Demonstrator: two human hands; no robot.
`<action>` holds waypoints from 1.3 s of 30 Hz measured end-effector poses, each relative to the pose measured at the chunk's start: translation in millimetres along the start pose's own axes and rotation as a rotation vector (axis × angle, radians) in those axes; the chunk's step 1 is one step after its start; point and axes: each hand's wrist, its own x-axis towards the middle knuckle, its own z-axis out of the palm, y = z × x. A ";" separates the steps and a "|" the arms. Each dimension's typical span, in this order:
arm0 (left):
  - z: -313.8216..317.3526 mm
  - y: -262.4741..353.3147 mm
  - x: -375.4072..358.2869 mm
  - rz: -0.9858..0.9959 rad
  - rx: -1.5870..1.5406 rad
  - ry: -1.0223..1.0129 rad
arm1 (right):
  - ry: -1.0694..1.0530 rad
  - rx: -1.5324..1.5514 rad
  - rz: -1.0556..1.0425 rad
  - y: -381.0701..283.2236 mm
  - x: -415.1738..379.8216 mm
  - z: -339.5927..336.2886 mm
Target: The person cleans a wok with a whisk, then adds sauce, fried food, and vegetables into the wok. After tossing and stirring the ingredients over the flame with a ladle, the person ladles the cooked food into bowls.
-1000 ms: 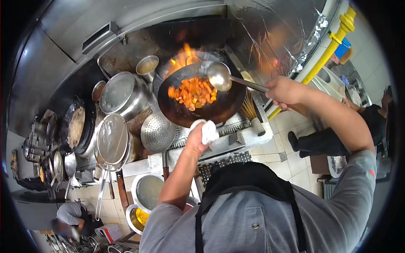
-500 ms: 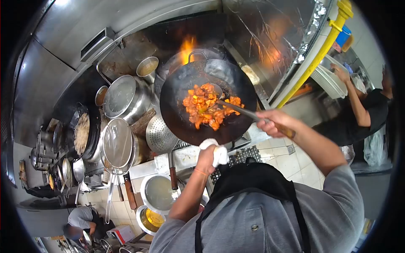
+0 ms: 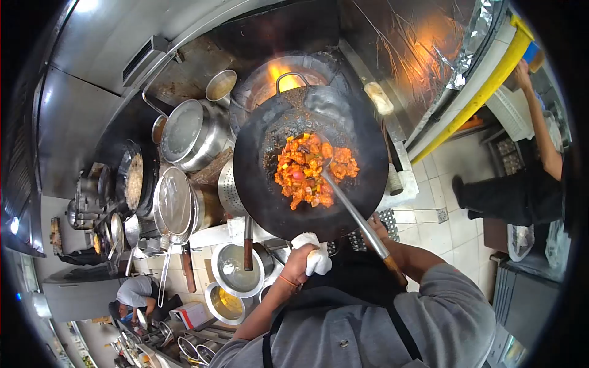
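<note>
My left hand (image 3: 297,265) is closed around a folded white cloth (image 3: 318,257) at the near rim of a large black wok (image 3: 264,214). Chopped orange-red food pieces (image 3: 300,175) lie heaped in the wok. A ladle (image 3: 356,214) rests with its bowl in the food, its long handle slanting back over my right forearm. My right hand (image 3: 377,228) is low beside the wok's near right rim, partly behind the ladle handle. Its fingers are mostly hidden, so what it grips does not show.
Flames (image 3: 282,76) burn on the stove behind the wok. To the left stand a lidded steel pot (image 3: 184,130), a mesh strainer (image 3: 173,199) and a perforated skimmer (image 3: 230,190). Metal bowls (image 3: 239,270) sit below. Another person's arm (image 3: 540,126) is at right; a second person (image 3: 136,294) is lower left.
The wok has come nearer to me and off the flame. My right hand has moved from the ladle's handle down beside the wok's rim, and the ladle now leans towards my forearm.
</note>
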 end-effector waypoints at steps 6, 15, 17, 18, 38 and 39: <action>6.8 3.7 -6.2 0.019 0.084 -0.025 | 0.044 0.526 0.360 24.8 45.6 68.6; 3.3 8.2 7.9 -0.122 -0.140 -0.171 | -0.163 2.119 0.235 32.6 -107.9 -63.6; 6.5 12.6 6.6 -0.172 -0.220 -0.202 | -0.117 2.277 0.256 5.6 -156.6 -133.0; 5.1 9.7 7.7 -0.181 -0.224 -0.220 | -0.076 2.436 0.233 -3.6 -166.1 -153.3; 1.9 -21.6 44.9 0.186 0.036 -0.371 | 0.837 1.177 0.208 -52.1 -191.7 -118.9; 5.1 -21.9 38.4 0.209 0.014 -0.350 | 0.547 1.471 0.246 -51.7 -217.6 -140.0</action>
